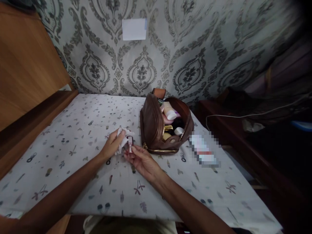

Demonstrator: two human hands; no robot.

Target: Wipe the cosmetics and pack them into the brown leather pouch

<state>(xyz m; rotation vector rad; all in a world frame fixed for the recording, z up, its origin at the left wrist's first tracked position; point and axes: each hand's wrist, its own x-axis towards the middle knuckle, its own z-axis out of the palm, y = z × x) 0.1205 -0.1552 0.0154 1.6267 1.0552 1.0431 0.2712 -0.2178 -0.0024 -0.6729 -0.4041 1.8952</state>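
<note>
Head camera view: a person's two bare hands meet over a tabletop (80, 130) spread with a white cover printed with small motifs, a little toward eight o'clock from the picture's centre. The right hand (146, 162), reaching in from five o'clock, has its fingers narrowed around a small pink bottle (131, 150), which stands nearly upright in the grip with its dark end toward twelve o'clock. The left hand (112, 143), reaching in from seven o'clock, has its fingers pinched on a crumpled white cloth (120, 148), bunched right beside the bottle; whether cloth and bottle touch is hard to tell. From the bottle, toward two o'clock, a brown bag (152, 122) with gold-coloured zips lies open on the tabletop. Inside it are a pale tube with a white cap (168, 110), a gold-coloured item (168, 127), a white rounded item (178, 131) and other small things, partly hidden. Just past the bag, at four o'clock from the picture's centre, lies an object blurred by pixelation (205, 151), its nature unreadable. Patterned wallpaper (141, 70) rises behind, with a white rectangle (134, 30) on it at eleven o'clock. Wooden furniture (29, 55) stands at ten o'clock, and a thin pale cable (231, 115) runs across the dark area at three o'clock.
</note>
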